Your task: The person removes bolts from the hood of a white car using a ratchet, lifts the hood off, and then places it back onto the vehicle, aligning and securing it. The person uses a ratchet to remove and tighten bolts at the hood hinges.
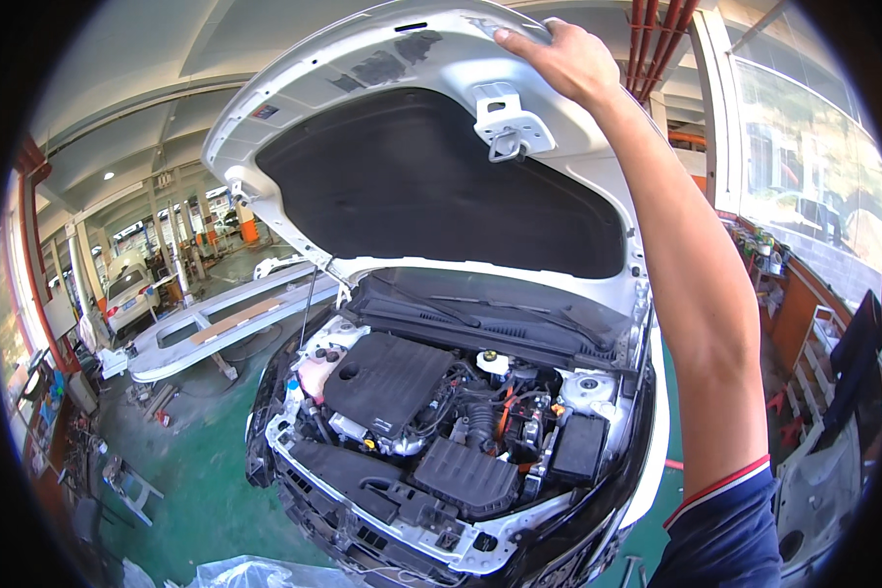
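Overhead, the white hood (363, 59) of a car stands raised nearly upright, its dark insulation liner (431, 186) facing the camera. Far left of the fingers, well apart, a white car (127, 294) is parked down the workshop aisle, and a detached white body panel (216, 323) lies on stands over the green floor (206, 480). Below the fingers the engine bay (441, 421) lies open: black engine cover (387, 377), pink coolant reservoir (316, 372), battery (578, 446). Just below and left of the fingertips hangs the hood latch striker (510, 127). The right hand (559, 59) grips the hood's front edge, fingers (519, 41) curled together over the rim and clamped on it, arm stretched up. The left hand is out of view. Judging by this, the lifting looks done and the bay is exposed; the hood is held by hand, and any prop cannot be made out. Right of the arm, cluttered shelves (784, 284) run along windows.
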`<state>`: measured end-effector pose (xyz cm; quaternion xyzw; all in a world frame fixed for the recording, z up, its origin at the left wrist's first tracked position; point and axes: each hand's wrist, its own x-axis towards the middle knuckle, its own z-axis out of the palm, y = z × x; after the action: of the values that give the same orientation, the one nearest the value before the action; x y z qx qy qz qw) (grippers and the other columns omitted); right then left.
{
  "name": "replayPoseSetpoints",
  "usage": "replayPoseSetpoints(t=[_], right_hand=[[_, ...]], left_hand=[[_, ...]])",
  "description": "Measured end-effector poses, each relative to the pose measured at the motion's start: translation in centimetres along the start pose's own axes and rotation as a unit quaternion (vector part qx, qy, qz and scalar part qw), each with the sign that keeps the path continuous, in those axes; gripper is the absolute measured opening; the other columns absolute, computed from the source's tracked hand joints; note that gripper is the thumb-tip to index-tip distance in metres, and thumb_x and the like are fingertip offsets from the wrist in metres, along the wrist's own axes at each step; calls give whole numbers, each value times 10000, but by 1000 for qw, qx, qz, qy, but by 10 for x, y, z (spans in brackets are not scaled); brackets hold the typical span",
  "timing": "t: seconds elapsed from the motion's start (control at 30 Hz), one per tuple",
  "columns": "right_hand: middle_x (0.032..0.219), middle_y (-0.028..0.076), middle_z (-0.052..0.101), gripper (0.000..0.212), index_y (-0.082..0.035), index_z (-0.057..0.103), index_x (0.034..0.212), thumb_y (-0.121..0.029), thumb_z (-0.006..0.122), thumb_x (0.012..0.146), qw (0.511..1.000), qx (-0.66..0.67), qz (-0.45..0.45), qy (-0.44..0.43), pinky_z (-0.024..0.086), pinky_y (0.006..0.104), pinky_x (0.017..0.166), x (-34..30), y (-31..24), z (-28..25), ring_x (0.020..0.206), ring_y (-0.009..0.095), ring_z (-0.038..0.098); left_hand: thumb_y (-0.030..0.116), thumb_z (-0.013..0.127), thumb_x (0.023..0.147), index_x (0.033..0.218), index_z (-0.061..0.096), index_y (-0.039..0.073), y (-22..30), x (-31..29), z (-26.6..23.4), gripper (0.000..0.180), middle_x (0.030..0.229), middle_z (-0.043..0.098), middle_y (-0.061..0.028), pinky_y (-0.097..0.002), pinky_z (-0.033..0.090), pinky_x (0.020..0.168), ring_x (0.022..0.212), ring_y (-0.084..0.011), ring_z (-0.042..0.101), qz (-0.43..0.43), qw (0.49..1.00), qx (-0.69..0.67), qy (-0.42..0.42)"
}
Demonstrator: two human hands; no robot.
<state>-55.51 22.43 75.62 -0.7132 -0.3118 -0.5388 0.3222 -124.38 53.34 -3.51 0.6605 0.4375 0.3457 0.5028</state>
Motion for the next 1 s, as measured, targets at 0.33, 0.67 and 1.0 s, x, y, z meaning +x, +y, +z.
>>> replayPoseSetpoints(t=[0.33,0.67,1.0], right_hand=[[1049,301,729,712,52,696,1116,-612,758,868,997,76,-10,-16,542,500,944,-156,-68,-55,1045,441,716],[1100,216,734,644,44,691,1228,-506,793,907,979,145,-143,-29,552,438,911,-338,-100,-87,1034,360,723],[1303,157,706,633,-29,702,1225,-556,764,880,974,150,-65,-157,518,477,1050,-503,-128,-115,1253,343,670]], left_hand=[[473,530,1098,1401,589,-30,393,149,80,591,1193,695,-131,-350,498,953,1086,-216,650,229,967,-92,54],[573,434,1107,1578,365,-94,463,195,64,820,1597,479,-258,-472,512,1118,1476,-366,486,155,879,-419,-166],[549,497,1084,1522,501,-2,390,172,93,704,1526,557,-154,-528,438,1166,1391,-335,532,22,909,-417,19]])
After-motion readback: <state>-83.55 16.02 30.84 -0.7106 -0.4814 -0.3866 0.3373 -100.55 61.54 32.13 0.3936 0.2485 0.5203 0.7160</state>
